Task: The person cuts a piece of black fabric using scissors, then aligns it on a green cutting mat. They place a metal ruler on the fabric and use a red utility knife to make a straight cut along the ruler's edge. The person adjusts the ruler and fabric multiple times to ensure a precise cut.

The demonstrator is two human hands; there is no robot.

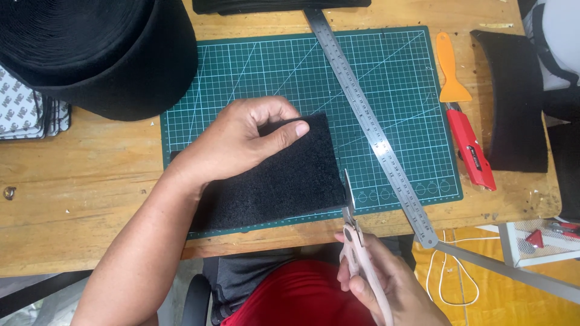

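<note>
Scissors (356, 241) sit in your right hand (386, 284), fingers closed round the pale handles, blades nearly shut and pointing away from you, tips at the right edge of the black felt-like piece (284, 175). Held that way, the blades line up with the edge that they meet. Your left hand (241, 142) grips the same piece at its far edge, thumb on top and fingers curled over, which seems to keep the fabric flat and steady against the pull of the blades.

That piece lies on the green cutting mat (399, 72), overhanging the mat's near edge toward your lap. A steel ruler (368, 121) runs diagonally across the mat just right of the fabric, apart from it and within easy reach. Further right, an orange scraper (450, 72) and a red utility knife (471, 151) rest at the mat's edge, with a curved black strip (513, 102) beyond them. At the far left of the wooden table (78, 175) stands a big black roll (103, 48) beside a stack of printed sheets (24, 108).
</note>
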